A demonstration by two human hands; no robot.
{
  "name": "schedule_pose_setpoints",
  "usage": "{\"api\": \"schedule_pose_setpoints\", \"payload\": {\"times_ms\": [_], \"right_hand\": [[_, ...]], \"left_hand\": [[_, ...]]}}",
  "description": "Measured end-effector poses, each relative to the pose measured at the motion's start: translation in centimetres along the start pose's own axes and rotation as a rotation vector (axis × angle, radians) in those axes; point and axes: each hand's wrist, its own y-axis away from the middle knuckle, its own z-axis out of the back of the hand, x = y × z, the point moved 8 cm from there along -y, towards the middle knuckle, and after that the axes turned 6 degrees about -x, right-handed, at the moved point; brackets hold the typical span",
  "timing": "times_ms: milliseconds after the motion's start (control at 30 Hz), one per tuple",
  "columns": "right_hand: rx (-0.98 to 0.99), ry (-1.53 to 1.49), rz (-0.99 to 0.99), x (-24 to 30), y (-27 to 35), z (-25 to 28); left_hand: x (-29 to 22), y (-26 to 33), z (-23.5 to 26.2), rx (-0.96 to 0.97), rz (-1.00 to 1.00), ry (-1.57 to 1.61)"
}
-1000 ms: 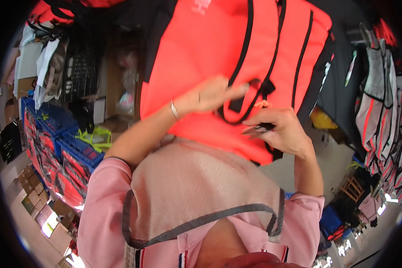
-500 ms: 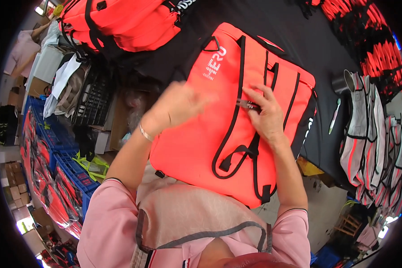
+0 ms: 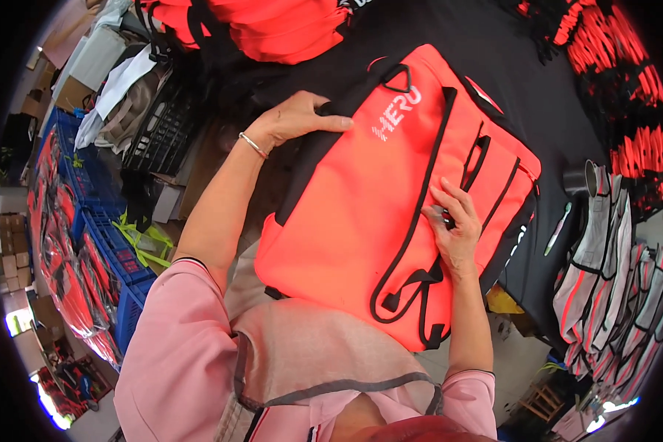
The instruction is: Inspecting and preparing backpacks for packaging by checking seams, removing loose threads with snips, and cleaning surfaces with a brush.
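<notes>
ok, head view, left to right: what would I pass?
Red packs in clear plastic, black plastic mesh crate, bright orange-red fabric backpack, slim green-and-white toothbrush-like item, hanging grey fabric pieces with orange stripes and black edging.

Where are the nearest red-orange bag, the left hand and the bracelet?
Red-orange bag (image 3: 342,210): head view, on its plain panel.
Left hand (image 3: 295,118): head view, back of the hand.
Bracelet (image 3: 254,145): head view, on its band.
</notes>
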Motion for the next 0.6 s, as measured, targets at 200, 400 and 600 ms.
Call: {"api": "schedule_pose_setpoints", "payload": {"times_ms": [200, 400, 600], "right_hand": [[0.015, -0.045, -0.076, -0.2, -0.3, 0.9], [-0.221, -0.247, -0.27, 2.9, -3.0, 2.4], [-0.087, 0.056, -0.334, 7.9, -8.1, -3.3]], "left_hand": [[-4.0, 7.2, -1.6, -0.617, -0.503, -0.32], [-5.3, 10.5, -4.3, -0.797, -0.779, -0.6], [-5.6, 11.1, -5.0, -0.752, -0.758, -0.642]]}}
